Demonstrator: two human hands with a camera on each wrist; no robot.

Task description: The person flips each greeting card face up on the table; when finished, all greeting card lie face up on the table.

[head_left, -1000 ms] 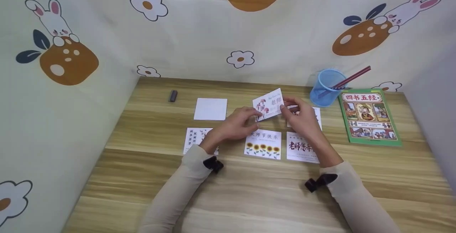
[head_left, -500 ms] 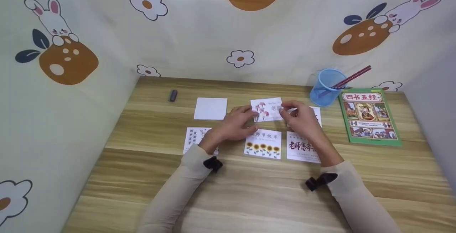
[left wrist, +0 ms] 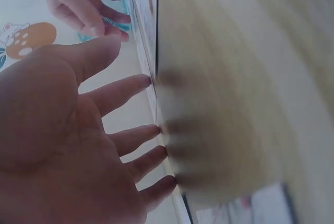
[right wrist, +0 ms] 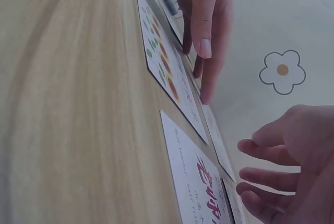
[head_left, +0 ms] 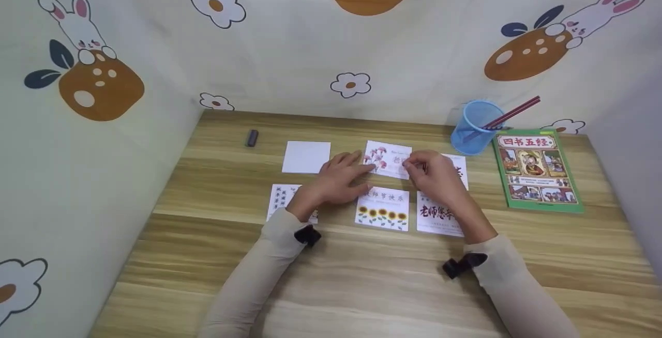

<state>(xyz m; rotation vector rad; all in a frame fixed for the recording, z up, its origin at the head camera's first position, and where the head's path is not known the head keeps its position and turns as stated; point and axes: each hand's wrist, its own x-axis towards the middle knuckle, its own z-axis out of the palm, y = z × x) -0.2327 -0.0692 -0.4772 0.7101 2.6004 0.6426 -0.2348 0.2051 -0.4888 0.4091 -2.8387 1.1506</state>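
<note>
A white card printed with pink flowers (head_left: 384,155) lies flat in the back row on the table. My left hand (head_left: 339,180) is spread with fingers straight, its index fingertip at the card's lower left corner. Over the card's right part is my right hand (head_left: 434,172), loosely curled, thumb and index tips close together; the right wrist view shows nothing between them. In front lie a sunflower card (head_left: 381,216), a card with dark red writing (head_left: 437,219) and, partly under my left wrist, a card with black writing (head_left: 279,203). My right hand partly covers another card (head_left: 459,165).
A blank white card (head_left: 306,157) lies left of the flower card, with a small dark block (head_left: 252,138) beyond it. At the back right stand a blue mesh pen cup (head_left: 469,131) with red pencils (head_left: 512,112) and a green-bordered book (head_left: 538,172). Patterned cloth (head_left: 279,54) walls the back.
The flower card, tilted up between both hands a second ago, has come down flat and turned slightly. My right fingers have eased off its edge; my left fingers have straightened.
</note>
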